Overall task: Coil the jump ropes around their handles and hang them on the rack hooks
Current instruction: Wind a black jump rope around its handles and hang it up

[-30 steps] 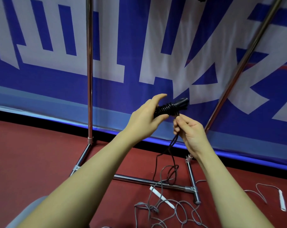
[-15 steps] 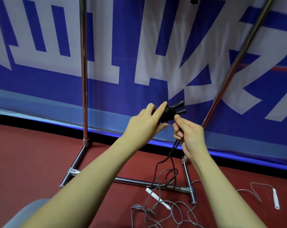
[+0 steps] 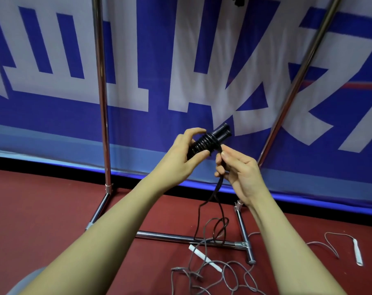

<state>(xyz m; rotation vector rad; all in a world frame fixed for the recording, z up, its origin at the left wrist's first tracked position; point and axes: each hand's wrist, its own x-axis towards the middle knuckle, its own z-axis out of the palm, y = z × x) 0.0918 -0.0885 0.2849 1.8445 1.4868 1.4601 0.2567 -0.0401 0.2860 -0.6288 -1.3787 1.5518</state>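
Before the blue banner (image 3: 138,60), black handles (image 3: 210,138) sit between left fingers (image 3: 199,155) (rope coiled round)

— Inspector, what is showing in the count?

— Two hands are showing: the left hand (image 3: 182,158) and the right hand (image 3: 238,173). Two black handles (image 3: 218,135) are lying side by side in one bundle.

— Ropes?

— One black rope (image 3: 216,194) is hanging; one grey rope (image 3: 221,273) is lying on the floor, two white handles (image 3: 203,258) showing. One chrome rack (image 3: 103,103) is standing, two uprights showing.
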